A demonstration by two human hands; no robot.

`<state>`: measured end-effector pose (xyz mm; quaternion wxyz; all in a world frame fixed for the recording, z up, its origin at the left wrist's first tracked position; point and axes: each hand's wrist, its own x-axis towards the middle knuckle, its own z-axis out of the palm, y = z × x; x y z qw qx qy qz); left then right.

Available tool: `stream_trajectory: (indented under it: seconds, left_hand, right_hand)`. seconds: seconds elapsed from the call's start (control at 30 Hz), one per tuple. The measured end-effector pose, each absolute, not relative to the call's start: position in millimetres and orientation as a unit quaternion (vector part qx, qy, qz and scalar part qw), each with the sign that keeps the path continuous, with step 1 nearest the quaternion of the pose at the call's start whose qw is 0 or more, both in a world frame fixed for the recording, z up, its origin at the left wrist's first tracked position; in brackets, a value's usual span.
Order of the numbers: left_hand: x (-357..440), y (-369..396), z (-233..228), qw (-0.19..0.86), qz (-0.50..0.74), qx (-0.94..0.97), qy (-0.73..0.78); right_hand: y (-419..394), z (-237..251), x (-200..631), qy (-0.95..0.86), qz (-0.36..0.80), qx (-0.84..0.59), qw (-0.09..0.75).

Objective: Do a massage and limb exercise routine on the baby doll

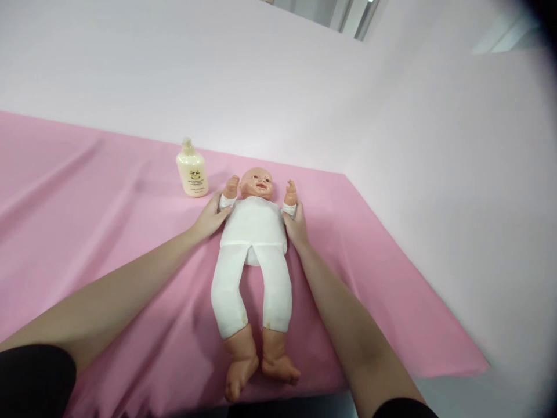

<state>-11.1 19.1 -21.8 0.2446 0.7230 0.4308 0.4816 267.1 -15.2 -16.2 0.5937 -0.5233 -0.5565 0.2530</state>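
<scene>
Doll (255, 232) lies face up, mid-table, head toward the far wall, feet toward the near edge. White body suit and leggings; bare head, forearms and feet. Both doll arms bent upward beside the head. Feet reach just short of the table's front edge.

Bottle (191, 170): cream-coloured, upright, with a small cap and a printed label too small to read. Stands just beyond and to the left of the doll's head, near the left hand but apart from it. Nothing lies between the hands and the doll.

Left hand (212, 216): palm down, fingers spread and pressed against the doll's upper arm and shoulder at the sleeve cuff. Not a closed grasp; fingers lie along the side of the body. Right hand (296, 225): mirrors it on the other side, fingers laid against the doll's other shoulder just below the cuff, thumb side inward. Both forearms bare, stretched forward, dark sleeves at the upper arms.

Table (87, 191) covered with a pink cloth, creased in long folds on the left. Pale pink walls (261, 75) behind and to the right, meeting in a corner.
</scene>
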Motion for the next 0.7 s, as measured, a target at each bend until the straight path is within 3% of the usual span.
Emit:
stream_trajectory:
  seconds: [0.7]
  left_hand:
    - [-10.3,15.4,-17.7,0.266,0.480,0.710,0.442]
  right_hand:
    - [-18.8,-12.0,264.7,-0.549,0.263,-0.538,0.583]
